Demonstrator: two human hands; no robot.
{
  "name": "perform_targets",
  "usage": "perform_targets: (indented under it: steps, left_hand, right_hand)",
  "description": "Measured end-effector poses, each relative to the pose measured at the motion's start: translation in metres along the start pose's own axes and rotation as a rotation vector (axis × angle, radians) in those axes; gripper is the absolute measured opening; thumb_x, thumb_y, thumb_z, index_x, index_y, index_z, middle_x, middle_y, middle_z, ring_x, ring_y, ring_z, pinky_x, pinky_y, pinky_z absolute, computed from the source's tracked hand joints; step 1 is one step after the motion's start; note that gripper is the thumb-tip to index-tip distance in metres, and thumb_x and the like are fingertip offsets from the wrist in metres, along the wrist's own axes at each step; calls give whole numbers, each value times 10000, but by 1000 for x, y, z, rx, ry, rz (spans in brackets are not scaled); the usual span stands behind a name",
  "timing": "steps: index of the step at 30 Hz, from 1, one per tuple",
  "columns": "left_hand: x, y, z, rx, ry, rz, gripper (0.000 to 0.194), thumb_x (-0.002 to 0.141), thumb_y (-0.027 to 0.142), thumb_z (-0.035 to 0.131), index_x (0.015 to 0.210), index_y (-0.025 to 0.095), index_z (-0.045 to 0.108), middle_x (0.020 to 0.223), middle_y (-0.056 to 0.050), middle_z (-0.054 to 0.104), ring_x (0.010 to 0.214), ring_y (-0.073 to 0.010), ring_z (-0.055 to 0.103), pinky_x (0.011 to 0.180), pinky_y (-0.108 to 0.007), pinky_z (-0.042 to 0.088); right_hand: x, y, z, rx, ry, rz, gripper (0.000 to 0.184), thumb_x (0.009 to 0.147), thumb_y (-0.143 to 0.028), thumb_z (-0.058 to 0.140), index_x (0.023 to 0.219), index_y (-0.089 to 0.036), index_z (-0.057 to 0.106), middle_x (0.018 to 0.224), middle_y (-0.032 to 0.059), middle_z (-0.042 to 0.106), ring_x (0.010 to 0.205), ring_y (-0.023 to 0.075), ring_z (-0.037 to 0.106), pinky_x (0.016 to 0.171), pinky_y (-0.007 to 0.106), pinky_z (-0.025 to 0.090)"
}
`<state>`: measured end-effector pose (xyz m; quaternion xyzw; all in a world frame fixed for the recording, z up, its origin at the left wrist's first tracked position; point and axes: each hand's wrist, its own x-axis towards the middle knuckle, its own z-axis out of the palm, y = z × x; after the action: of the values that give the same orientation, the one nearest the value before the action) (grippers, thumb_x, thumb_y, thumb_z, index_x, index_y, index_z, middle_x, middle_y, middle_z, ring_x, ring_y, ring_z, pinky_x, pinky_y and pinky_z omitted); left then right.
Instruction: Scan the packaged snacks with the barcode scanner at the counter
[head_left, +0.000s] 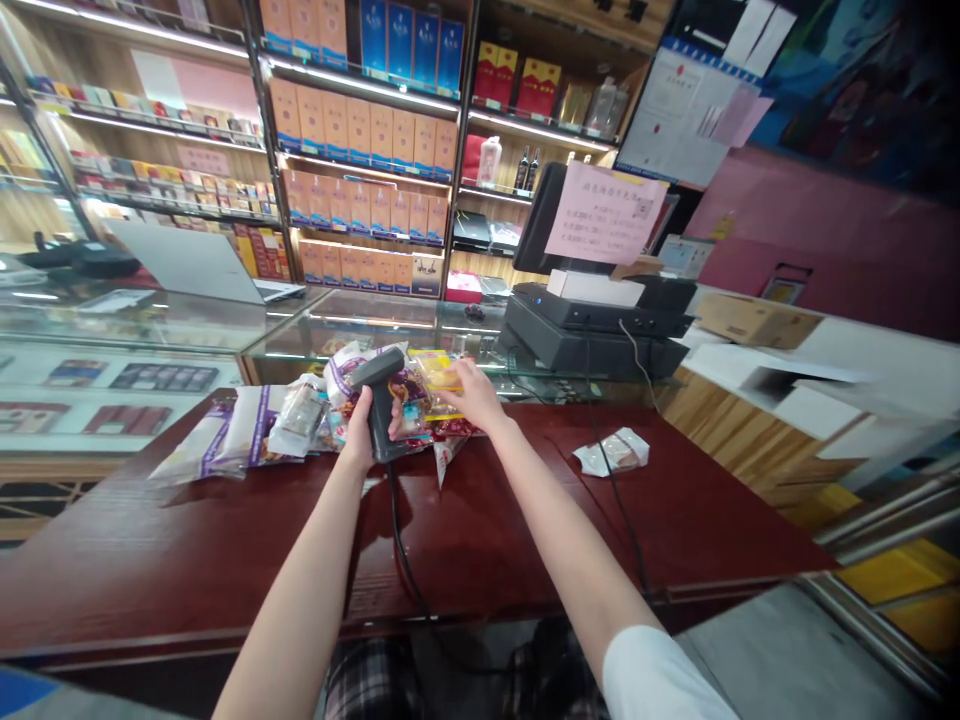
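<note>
One scanner (381,400) in left hand (361,436); several packets (251,425).

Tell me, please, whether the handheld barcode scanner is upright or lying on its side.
The barcode scanner is upright: the left hand grips its handle, head on top, cable leaving below.

Dark-red tabletop (465,540) | packets (300,418) heaped along far edge | white packet (630,447) apart, right

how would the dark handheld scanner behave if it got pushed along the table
The scanner is probably stiff, as its casing looks like hard moulded plastic. The cable trailing from its handle may drag or tug it round. Stood upright, it would likely tip, since its broad head overhangs a narrow handle.
</note>
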<state>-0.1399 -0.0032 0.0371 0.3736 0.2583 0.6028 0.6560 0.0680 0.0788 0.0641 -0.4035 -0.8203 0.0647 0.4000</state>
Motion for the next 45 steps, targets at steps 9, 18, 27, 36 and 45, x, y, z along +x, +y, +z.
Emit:
perform_targets:
  steps: [9, 18, 27, 36, 45]
  left_hand:
    - [0, -3, 5, -90, -71, 50, 546, 826, 673, 639, 959, 146, 592, 558, 42, 506, 372, -74, 421, 356, -193, 343]
    - [-5, -39, 40, 111, -285, -89, 628, 796, 720, 643, 968, 116, 630, 663, -35, 639, 362, -78, 437, 339, -216, 335]
    - [-3, -75, 46, 254, -279, -141, 637, 837, 724, 587, 1022, 115, 625, 694, -50, 665, 362, -96, 484, 342, -226, 371]
    - [-4, -79, 46, 252, -229, -102, 668, 799, 763, 596, 983, 121, 617, 668, -35, 649, 352, -93, 462, 330, -230, 358]
    - [-5, -78, 46, 338, -242, -123, 628, 825, 750, 574, 917, 130, 613, 645, -34, 644, 355, -95, 478, 342, -227, 361]
  right_hand:
    - [-54, 63, -27, 1064, 413, 544, 366, 831, -549, 706, 926, -235, 545, 983, 38, 747, 883, 236, 758, 881, 474, 601]
    - [-107, 101, -38, 1324, 528, 644, 304, 869, -434, 710, 1100, -266, 607, 1036, 23, 786, 869, 233, 790, 903, 469, 614]
    - [-113, 113, -28, 1232, 424, 685, 394, 811, -428, 711, 1169, -289, 625, 1088, 6, 775, 878, 216, 780, 811, 382, 614]
    - [-118, 101, -29, 1105, 461, 650, 427, 727, -490, 734, 1057, -221, 701, 984, 28, 775, 811, 188, 725, 671, 296, 599]
    - [-119, 102, -20, 1053, 363, 661, 490, 709, -502, 759, 1113, -228, 721, 1041, 58, 770, 868, 229, 721, 704, 338, 602]
